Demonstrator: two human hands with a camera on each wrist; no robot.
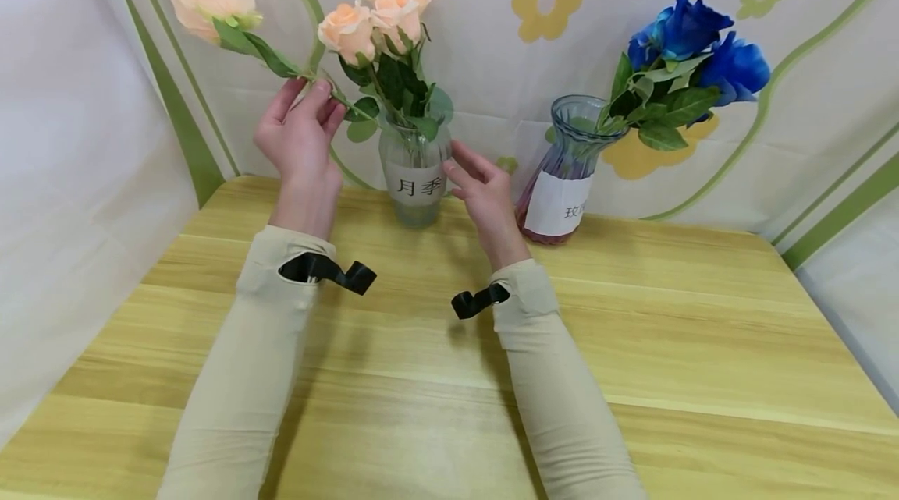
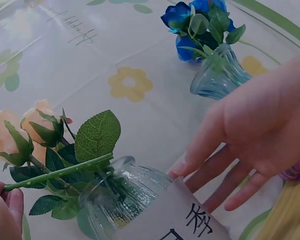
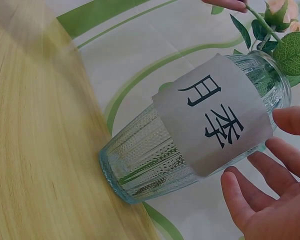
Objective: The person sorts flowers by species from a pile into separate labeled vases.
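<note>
My left hand (image 1: 298, 133) pinches the green stem (image 2: 60, 172) of a single peach rose (image 1: 211, 5), whose bloom leans out to the upper left. The stem slants down to the right, its cut end over the mouth of the clear ribbed glass vase (image 1: 417, 215) in the left wrist view. Three peach roses (image 1: 347, 32) with dark leaves stand in that vase. A white paper label (image 3: 215, 115) with black characters wraps it. At the vase's right side is my right hand (image 1: 488, 200), fingers spread and loosely bent, fingertips right by the glass and label.
A blue-to-pink glass vase (image 1: 572, 161) with a white label stands to the right, holding several blue roses (image 1: 695, 28) that lean right. Behind both vases hangs a flower-patterned white cloth (image 1: 477, 32). The wooden table (image 1: 393, 406) runs toward me under both forearms.
</note>
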